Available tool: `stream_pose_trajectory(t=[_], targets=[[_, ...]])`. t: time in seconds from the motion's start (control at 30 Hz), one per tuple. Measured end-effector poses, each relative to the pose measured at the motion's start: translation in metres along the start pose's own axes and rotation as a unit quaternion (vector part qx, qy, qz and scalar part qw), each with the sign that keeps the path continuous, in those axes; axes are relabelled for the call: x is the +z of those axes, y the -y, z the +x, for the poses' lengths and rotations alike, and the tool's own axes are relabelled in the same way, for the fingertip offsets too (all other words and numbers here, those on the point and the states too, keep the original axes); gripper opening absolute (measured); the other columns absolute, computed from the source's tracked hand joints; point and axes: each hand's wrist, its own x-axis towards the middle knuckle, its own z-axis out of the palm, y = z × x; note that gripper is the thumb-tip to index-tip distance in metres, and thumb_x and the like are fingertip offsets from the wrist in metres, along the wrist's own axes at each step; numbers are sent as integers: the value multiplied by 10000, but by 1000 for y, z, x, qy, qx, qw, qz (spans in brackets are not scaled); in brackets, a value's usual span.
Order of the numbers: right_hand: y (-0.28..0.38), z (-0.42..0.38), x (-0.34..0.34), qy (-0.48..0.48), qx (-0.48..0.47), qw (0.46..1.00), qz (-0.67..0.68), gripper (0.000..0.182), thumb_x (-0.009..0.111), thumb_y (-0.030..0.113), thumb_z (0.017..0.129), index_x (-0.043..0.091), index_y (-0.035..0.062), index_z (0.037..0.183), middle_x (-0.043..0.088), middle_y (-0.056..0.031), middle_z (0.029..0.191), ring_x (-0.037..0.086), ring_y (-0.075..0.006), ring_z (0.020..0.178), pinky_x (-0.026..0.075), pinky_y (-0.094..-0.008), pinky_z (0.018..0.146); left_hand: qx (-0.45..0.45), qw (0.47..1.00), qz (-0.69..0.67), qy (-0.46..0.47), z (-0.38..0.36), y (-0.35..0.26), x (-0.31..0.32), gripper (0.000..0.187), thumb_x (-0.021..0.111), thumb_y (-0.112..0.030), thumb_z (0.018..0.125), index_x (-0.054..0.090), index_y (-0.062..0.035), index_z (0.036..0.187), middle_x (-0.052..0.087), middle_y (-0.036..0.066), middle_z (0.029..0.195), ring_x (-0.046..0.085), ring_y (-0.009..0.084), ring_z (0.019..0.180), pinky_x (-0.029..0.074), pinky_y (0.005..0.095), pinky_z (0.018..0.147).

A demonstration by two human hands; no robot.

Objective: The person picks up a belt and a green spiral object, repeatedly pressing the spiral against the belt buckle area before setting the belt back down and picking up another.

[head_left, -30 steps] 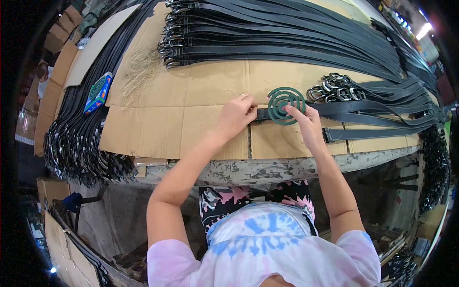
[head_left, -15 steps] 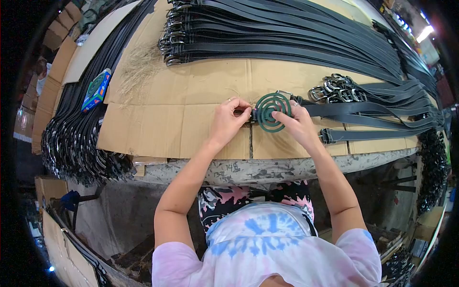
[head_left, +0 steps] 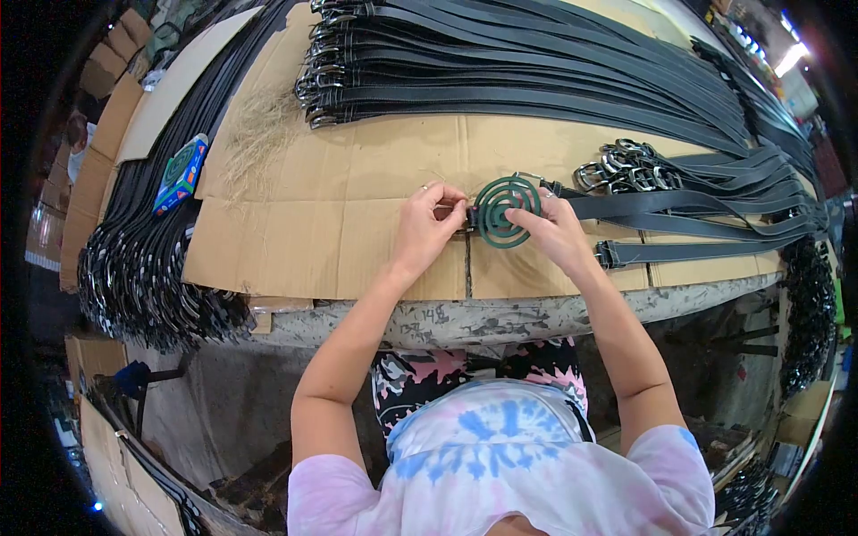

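Note:
A dark green mosquito coil (head_left: 508, 183) is held flat over the cardboard by my right hand (head_left: 561, 228), whose thumb lies across its rings. Just left of the coil, my left hand (head_left: 429, 223) is closed in a pinch. Its fingertips touch a small black strap piece (head_left: 471, 220) beside the coil; what they pinch is too small to make out. Behind the coil, a belt buckle (head_left: 527, 179) shows in part. Black belts (head_left: 643, 206) lie to the right of my right hand, one with its buckle (head_left: 608, 255) close to my wrist.
A large stack of black belts (head_left: 518, 71) lies at the back. Loose fibres (head_left: 255, 134) and a blue-green box (head_left: 180, 172) are at the left, near more hanging belts (head_left: 147, 259). Bunched buckles (head_left: 630, 165) sit at the right. The padded table edge (head_left: 429, 320) runs before me.
Both hands keep nearly the same pose. The mosquito coil has shifted very slightly left with my right hand.

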Motion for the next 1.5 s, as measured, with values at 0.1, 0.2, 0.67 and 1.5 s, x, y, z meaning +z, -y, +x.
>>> stream_pose_trajectory(t=[0.1,0.2,0.67,1.5], targets=[[7,-6,-4,-33,29,984,171,256,659,227,857,703,2,969,666,-58,944,603,-151,818,469,-296,747,70,995,52,53,6,11,-2,181,623,-64,860,623,25,1018,621,146,1014,637,260,937,526,357,815],[7,-16,-18,-60,153,962,217,273,658,218,900,649,25,1092,682,-38,998,634,-127,875,498,-274,744,171,944,260,108,3,16,9,438,668,-157,835,532,-13,1225,548,184,1197,493,356,1162,394,435,984],[-3,-17,-151,-352,-13,798,490,257,633,238,897,618,53,1074,667,-66,941,621,-187,807,497,-320,748,84,904,412,71,8,-59,-49,330,647,18,730,530,-20,1035,584,158,949,573,361,891,455,451,802],[49,188,-545,-565,-128,815,32,396,569,207,902,576,27,1255,608,-137,1201,590,-251,1068,457,-345,944,365,743,557,-68,326,-153,-204,360,690,-345,814,643,-171,1125,530,90,983,531,295,991,387,445,888]])
